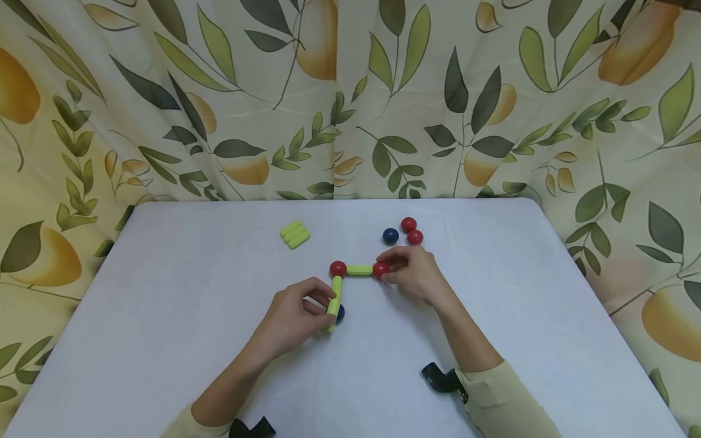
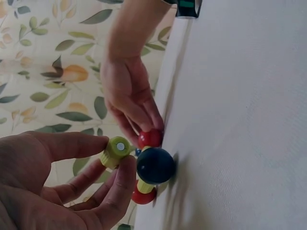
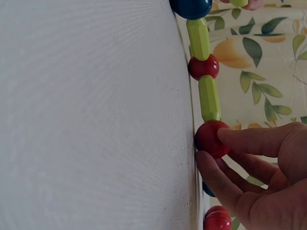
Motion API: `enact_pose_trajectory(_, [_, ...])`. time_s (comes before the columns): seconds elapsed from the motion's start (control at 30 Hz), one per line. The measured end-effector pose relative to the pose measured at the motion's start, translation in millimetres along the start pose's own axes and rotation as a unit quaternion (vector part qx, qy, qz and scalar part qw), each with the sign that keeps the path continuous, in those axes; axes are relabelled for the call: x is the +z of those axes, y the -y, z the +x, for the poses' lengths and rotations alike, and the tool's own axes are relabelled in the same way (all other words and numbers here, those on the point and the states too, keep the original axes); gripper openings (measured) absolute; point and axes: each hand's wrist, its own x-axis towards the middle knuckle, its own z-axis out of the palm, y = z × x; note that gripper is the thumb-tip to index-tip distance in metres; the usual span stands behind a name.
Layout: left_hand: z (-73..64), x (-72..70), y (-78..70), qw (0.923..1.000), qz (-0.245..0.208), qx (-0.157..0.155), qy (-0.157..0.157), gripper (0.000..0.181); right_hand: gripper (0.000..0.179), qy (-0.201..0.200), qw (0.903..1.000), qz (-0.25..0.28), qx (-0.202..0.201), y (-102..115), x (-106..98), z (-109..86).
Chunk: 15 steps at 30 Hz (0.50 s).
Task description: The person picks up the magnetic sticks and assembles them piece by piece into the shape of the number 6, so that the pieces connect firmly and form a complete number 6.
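Note:
Between thumb and fingertips, my left hand (image 1: 296,316) pinches a yellow-green magnetic rod (image 2: 114,154); a silvery magnet shows in its end. The rod is held up beside a dark blue ball (image 2: 156,166) on the table. My right hand (image 1: 415,274) grips a red ball (image 3: 212,139) by its sides. From that ball a green rod (image 1: 359,270) runs left to a second red ball (image 1: 338,268) at a corner. Another green rod (image 3: 198,39) joins this corner ball to the blue one, partly hidden in the head view by the held rod.
Several green rods (image 1: 295,234) lie side by side at the back of the white table (image 1: 164,292). Behind my right hand are a loose blue ball (image 1: 390,236) and two red balls (image 1: 408,225). A leaf-patterned curtain (image 1: 350,134) hangs past the table's far edge.

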Motion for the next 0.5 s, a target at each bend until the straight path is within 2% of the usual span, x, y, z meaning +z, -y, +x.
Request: enact_pose_trajectory(0.5, [-9.0, 3.1, -0.8, 0.9996, -0.002, -0.019, 0.019, 0.029, 0.033, 0.001, 1.0, 0.005, 0.008, 1.1, -0.3, -0.9])
